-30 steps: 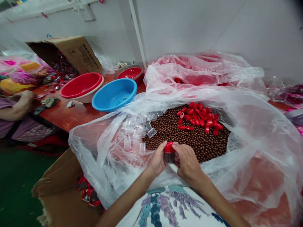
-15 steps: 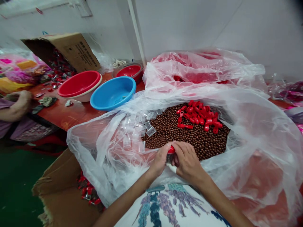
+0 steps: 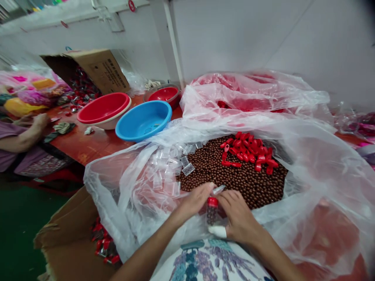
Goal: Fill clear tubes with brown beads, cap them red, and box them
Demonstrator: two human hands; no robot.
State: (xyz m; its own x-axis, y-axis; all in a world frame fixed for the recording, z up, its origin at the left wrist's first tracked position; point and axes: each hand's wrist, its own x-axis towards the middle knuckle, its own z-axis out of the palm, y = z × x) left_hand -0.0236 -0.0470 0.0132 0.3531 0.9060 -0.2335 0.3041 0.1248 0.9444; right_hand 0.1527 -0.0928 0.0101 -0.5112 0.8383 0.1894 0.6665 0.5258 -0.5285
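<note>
A small clear container (image 3: 212,212) with a red cap stands upright between my hands, brown balls inside. My right hand (image 3: 241,218) is closed on it, with a white-wrapped thumb at its base. Closed fingers of my left hand (image 3: 195,201) meet a clear plastic piece (image 3: 218,190) just above the cap; its exact shape is blurred. Beyond my hands, brown balls (image 3: 234,181) fill an open plastic bag (image 3: 319,168). Red caps (image 3: 249,150) lie on the balls at the back, and empty clear containers (image 3: 166,166) are piled to the left.
A cardboard box (image 3: 64,234) with red-capped containers sits low at left. Blue (image 3: 143,121) and red (image 3: 104,108) basins stand on the red table (image 3: 88,146). A second bag (image 3: 254,93) lies behind, and another person's arm (image 3: 27,134) is at far left.
My hands have come apart slightly, uncovering the red-capped container. My left fingers have shifted from its cap to the clear piece above. The view has tilted up a little.
</note>
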